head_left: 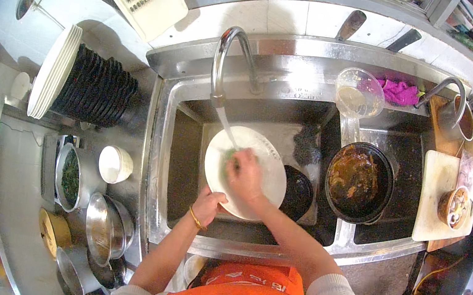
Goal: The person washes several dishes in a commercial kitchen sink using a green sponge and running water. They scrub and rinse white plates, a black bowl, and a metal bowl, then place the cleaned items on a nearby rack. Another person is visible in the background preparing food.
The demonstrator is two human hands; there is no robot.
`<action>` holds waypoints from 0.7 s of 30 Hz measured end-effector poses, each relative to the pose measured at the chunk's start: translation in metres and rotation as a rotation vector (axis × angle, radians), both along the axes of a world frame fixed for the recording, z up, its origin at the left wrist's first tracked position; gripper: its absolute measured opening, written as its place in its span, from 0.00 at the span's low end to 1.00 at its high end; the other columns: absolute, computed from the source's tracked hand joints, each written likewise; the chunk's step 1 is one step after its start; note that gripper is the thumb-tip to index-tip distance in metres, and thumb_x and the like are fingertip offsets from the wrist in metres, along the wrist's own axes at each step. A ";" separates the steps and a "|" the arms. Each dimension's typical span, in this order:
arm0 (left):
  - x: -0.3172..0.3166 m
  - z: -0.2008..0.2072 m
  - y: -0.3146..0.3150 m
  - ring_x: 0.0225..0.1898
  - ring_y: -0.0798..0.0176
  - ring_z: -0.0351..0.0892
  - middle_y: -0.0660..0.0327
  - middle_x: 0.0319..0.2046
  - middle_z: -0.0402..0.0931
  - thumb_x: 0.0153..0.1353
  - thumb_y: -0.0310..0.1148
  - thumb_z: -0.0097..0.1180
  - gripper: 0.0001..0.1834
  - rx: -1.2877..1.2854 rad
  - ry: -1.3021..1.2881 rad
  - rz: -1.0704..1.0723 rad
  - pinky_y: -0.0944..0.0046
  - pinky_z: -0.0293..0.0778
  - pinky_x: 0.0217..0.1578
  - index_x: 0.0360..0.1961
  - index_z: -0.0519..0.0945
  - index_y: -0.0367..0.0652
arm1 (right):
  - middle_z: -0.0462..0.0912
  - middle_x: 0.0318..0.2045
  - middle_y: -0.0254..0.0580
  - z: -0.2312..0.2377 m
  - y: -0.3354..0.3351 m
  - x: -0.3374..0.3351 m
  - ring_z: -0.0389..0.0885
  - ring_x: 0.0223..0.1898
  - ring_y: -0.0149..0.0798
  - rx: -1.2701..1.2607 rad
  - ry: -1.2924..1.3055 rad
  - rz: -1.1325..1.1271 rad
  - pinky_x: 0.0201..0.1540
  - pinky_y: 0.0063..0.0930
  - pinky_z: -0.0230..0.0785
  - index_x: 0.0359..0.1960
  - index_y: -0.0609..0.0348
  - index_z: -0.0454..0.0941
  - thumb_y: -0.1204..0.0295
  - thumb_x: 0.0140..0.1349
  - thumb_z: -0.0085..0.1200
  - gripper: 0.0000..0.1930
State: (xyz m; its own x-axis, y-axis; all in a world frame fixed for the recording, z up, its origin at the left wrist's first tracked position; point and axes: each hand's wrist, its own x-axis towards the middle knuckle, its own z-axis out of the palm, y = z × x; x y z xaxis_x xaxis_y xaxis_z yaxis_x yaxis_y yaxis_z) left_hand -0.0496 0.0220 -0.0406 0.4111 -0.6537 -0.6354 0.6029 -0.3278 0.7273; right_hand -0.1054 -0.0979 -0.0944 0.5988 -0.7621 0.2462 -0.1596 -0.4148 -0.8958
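Note:
A white oval plate (269, 178) is held tilted over the left basin of a steel sink (192, 112). My left hand (208, 206) is closed on its near-left rim, thumb on top. Against the plate's face, my right hand (246, 177) presses what looks like a green scouring pad (229, 156), mostly hidden under the slightly blurred fingers. Water (227, 127) runs from the curved faucet (220, 66) onto the plate beside that hand. Partly behind the plate's right edge, a round black dish (296, 194) lies in the basin.
A dirty black pan (359, 180) stands over the right basin, with a clear plastic bowl (359, 94) behind it. A cutting board (438, 197) bears a food-filled bowl (455, 207). Left of the sink are stacked black plates (99, 87), a white bowl (115, 165) and metal pots (104, 228).

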 end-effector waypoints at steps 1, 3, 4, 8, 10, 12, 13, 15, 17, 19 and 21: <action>0.006 -0.002 -0.002 0.30 0.64 0.76 0.61 0.31 0.73 0.43 0.20 0.48 0.17 0.047 0.006 -0.104 0.64 0.76 0.30 0.39 0.71 0.37 | 0.70 0.33 0.50 0.005 0.006 0.007 0.72 0.32 0.51 0.021 -0.103 0.037 0.34 0.40 0.66 0.30 0.61 0.69 0.76 0.48 0.51 0.07; 0.011 -0.004 -0.002 0.30 0.65 0.76 0.63 0.30 0.74 0.44 0.21 0.48 0.15 0.004 0.034 -0.090 0.65 0.75 0.29 0.37 0.72 0.37 | 0.69 0.35 0.50 0.013 0.006 0.022 0.71 0.36 0.52 -0.012 -0.196 0.078 0.37 0.41 0.64 0.29 0.61 0.69 0.76 0.46 0.52 0.08; 0.011 -0.003 0.000 0.29 0.66 0.76 0.63 0.29 0.75 0.44 0.21 0.48 0.15 -0.038 0.067 -0.104 0.65 0.75 0.29 0.37 0.73 0.37 | 0.69 0.35 0.50 0.014 -0.003 0.029 0.70 0.37 0.52 -0.076 -0.188 0.045 0.39 0.41 0.63 0.29 0.61 0.69 0.76 0.46 0.52 0.08; -0.008 0.008 0.017 0.38 0.61 0.74 0.59 0.38 0.74 0.43 0.22 0.49 0.25 0.036 -0.089 -0.011 0.62 0.72 0.42 0.47 0.68 0.36 | 0.72 0.34 0.52 -0.002 -0.059 0.034 0.69 0.37 0.54 -0.253 -0.024 -0.211 0.41 0.42 0.61 0.30 0.63 0.71 0.72 0.48 0.52 0.09; -0.019 0.015 0.023 0.40 0.61 0.74 0.58 0.40 0.74 0.46 0.24 0.51 0.24 0.048 -0.295 -0.184 0.63 0.71 0.43 0.49 0.68 0.37 | 0.74 0.30 0.52 -0.009 -0.078 0.030 0.71 0.34 0.54 0.070 0.089 -0.179 0.41 0.42 0.62 0.30 0.63 0.71 0.71 0.49 0.52 0.09; -0.013 0.022 0.022 0.43 0.61 0.73 0.58 0.42 0.74 0.48 0.26 0.53 0.24 0.094 -0.328 -0.316 0.63 0.70 0.44 0.50 0.68 0.38 | 0.75 0.27 0.49 -0.008 -0.077 0.030 0.72 0.31 0.53 -0.019 -0.025 -0.092 0.39 0.42 0.63 0.30 0.62 0.71 0.70 0.51 0.51 0.08; -0.004 0.024 0.018 0.44 0.60 0.73 0.57 0.43 0.73 0.50 0.28 0.54 0.24 0.139 -0.250 -0.376 0.62 0.70 0.45 0.50 0.68 0.39 | 0.75 0.25 0.48 -0.004 -0.070 0.033 0.72 0.30 0.53 -0.055 -0.088 -0.069 0.39 0.42 0.64 0.30 0.61 0.72 0.69 0.52 0.50 0.08; 0.025 0.025 0.006 0.39 0.64 0.77 0.56 0.41 0.75 0.53 0.35 0.58 0.23 -0.033 0.061 -0.234 0.65 0.74 0.40 0.48 0.71 0.37 | 0.75 0.24 0.47 0.009 -0.053 0.041 0.73 0.29 0.52 -0.228 -0.070 0.133 0.38 0.42 0.65 0.27 0.60 0.72 0.69 0.52 0.50 0.07; 0.070 0.021 -0.016 0.38 0.64 0.78 0.58 0.40 0.76 0.54 0.34 0.56 0.20 0.062 0.152 -0.355 0.64 0.75 0.39 0.47 0.70 0.34 | 0.74 0.22 0.46 0.021 -0.041 0.049 0.73 0.29 0.50 -0.420 -0.134 0.290 0.37 0.42 0.66 0.24 0.59 0.71 0.69 0.52 0.50 0.06; 0.082 0.015 -0.021 0.31 0.68 0.76 0.61 0.33 0.77 0.54 0.31 0.53 0.13 0.059 -0.188 -0.446 0.68 0.73 0.33 0.39 0.75 0.34 | 0.73 0.20 0.46 0.027 -0.045 0.050 0.74 0.28 0.49 -0.602 -0.191 0.363 0.36 0.43 0.67 0.20 0.57 0.68 0.67 0.50 0.51 0.09; 0.074 0.013 -0.015 0.30 0.71 0.74 0.63 0.31 0.77 0.54 0.29 0.53 0.11 0.005 -0.308 -0.487 0.70 0.71 0.32 0.38 0.76 0.35 | 0.74 0.20 0.47 0.027 -0.061 0.043 0.74 0.26 0.50 -0.425 0.041 0.163 0.33 0.43 0.67 0.20 0.57 0.69 0.66 0.51 0.50 0.09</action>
